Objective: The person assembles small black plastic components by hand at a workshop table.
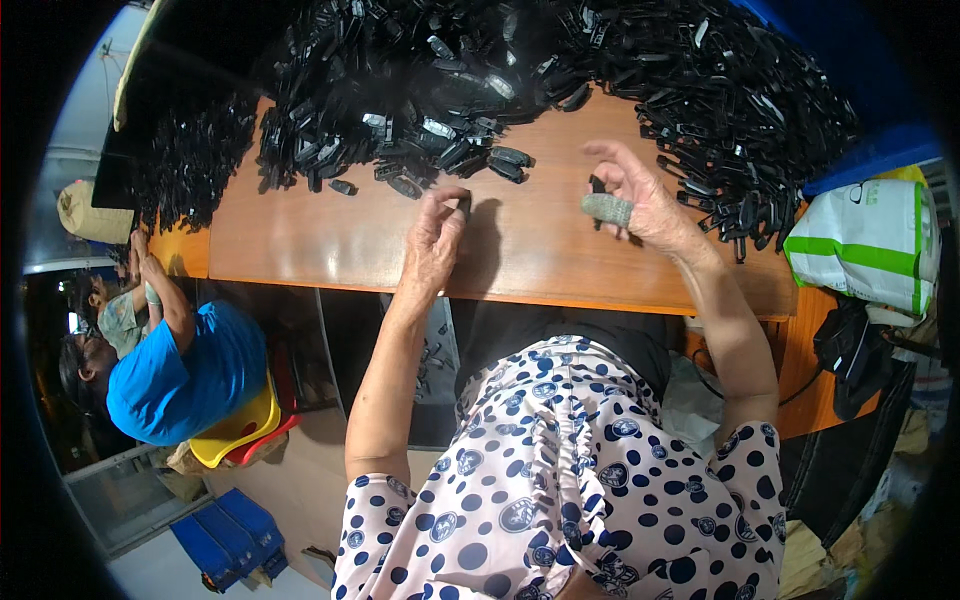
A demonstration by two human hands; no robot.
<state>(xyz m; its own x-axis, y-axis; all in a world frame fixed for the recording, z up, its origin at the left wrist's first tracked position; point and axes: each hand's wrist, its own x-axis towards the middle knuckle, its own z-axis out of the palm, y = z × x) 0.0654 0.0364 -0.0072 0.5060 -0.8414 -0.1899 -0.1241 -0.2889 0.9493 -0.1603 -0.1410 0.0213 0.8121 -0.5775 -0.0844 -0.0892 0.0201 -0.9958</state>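
Dark parts held at mid-frame, one per hand.
Left hand [436, 228] grip: closed on a small dark part [464, 206], long axis near upright. Right hand [642, 205] grip: partly closed, upper finger extended, around a black part [598, 185]; contact partly hidden. The black part lies right of the left grip, slightly higher, across bare table [535, 235].

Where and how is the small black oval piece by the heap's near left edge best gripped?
I'd pinch the small black oval piece across its long sides at mid-length, coming from above on the person's near side. It is elongated, lying roughly left to right; the black heap crowds its far side, while bare wooden tabletop lies on the near side.
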